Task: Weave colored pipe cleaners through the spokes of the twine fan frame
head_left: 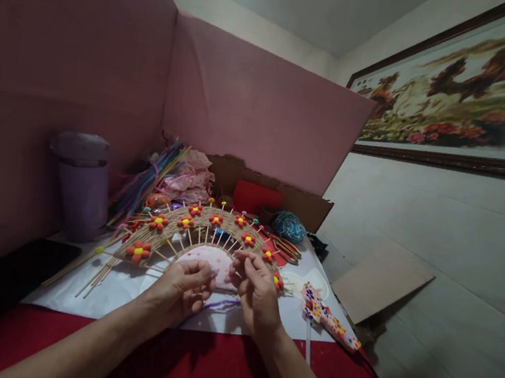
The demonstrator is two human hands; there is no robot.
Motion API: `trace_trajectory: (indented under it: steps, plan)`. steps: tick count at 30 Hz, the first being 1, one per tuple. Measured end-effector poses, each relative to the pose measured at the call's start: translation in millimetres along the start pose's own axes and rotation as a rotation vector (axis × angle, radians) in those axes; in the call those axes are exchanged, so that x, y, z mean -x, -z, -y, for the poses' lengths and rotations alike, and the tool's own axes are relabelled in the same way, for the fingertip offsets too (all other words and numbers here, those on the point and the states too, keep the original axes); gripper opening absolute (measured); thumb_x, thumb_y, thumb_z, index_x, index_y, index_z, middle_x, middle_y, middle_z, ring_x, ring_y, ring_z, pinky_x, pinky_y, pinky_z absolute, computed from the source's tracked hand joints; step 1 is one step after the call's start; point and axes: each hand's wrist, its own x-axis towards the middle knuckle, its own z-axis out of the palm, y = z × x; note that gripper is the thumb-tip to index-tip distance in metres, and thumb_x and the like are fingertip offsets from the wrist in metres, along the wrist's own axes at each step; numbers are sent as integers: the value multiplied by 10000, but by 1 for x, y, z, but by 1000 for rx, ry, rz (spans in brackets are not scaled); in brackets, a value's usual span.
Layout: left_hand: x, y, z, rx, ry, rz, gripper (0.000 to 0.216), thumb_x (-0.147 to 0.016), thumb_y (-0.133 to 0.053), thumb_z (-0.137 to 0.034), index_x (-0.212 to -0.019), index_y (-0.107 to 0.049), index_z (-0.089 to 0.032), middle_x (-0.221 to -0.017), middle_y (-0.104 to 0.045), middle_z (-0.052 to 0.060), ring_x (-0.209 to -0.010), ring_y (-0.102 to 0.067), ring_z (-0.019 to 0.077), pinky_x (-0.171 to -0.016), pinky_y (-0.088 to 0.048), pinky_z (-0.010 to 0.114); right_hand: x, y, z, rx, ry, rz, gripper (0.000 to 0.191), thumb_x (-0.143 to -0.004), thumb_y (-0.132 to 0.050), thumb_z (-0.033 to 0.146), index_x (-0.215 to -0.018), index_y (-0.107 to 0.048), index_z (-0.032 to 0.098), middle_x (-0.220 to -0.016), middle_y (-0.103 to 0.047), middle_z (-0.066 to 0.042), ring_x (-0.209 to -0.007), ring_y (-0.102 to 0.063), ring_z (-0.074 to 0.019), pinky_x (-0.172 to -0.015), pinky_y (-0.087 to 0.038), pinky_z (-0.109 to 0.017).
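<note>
A half-round fan of woven twine and wooden sticks [202, 226], dotted with red-and-yellow flowers, lies on white paper [120, 289] in front of me. Its centre is a pink spotted half-disc [209, 258]. My left hand [180, 290] rests at the disc's near edge with fingers curled in a pinch. My right hand [256, 287] hovers just right of the disc, fingers bent and pinched together. A thin purple strand [220, 304] runs beneath and between both hands; whether either hand grips it is too small to tell.
A purple lidded cup [82, 183] stands at the left, with a bundle of coloured pipe cleaners [152, 183] and pink fabric [190, 175] behind the fan. A teal yarn ball [288, 225], scissors [286, 249] and a flower-patterned glue gun [328, 318] lie right. Pink cardboard walls enclose the back.
</note>
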Motion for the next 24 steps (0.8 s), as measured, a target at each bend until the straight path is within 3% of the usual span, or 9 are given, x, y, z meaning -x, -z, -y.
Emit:
trace_trajectory:
  steps: [4,7,11,17,21,24]
  plan:
    - [0,-6,0,-103,-175,-67,248,-594,-787,-288,-662,-609,-130,-684,-645,34,-512,-567,96,-379,-388,162,-1,-2,4,-66,15,-32,151,-775,-604,319,-856,-606,191,-768,-558,-20,-677,-556,-142,-604,-486,-282]
    - [-1,-10,1,-216,-183,1,271,-547,-803,-314,-621,-622,-126,-732,-682,71,-621,-635,170,-440,-442,206,3,-2,1,2,62,2,173,-809,-572,348,-874,-612,193,-768,-566,-26,-703,-566,-151,-635,-487,-287]
    - [-1,-8,3,-369,-174,42,279,-606,-758,-360,-621,-653,-102,-597,-681,80,-558,-616,144,-554,-477,247,5,1,-4,190,141,63,214,-867,-500,376,-928,-608,202,-805,-581,-29,-729,-575,-151,-702,-473,-301]
    - [-3,1,1,-340,-192,-4,259,-649,-730,-349,-611,-624,-115,-600,-663,50,-543,-602,136,-535,-456,240,3,8,2,498,375,-175,232,-891,-451,372,-900,-602,196,-849,-593,-40,-821,-550,-180,-780,-427,-324]
    - [-1,1,-5,-233,-173,-49,270,-661,-728,-361,-637,-604,-122,-704,-685,79,-579,-610,139,-524,-451,235,8,2,6,721,511,-66,146,-864,-496,239,-918,-631,224,-975,-593,-52,-969,-519,-208,-890,-382,-363]
    - [1,-2,-8,-164,-191,-64,234,-646,-752,-319,-718,-645,-122,-763,-689,80,-653,-621,142,-591,-472,237,12,-4,4,702,536,39,183,-835,-502,164,-926,-644,235,-1074,-549,-66,-1052,-489,-217,-896,-402,-358]
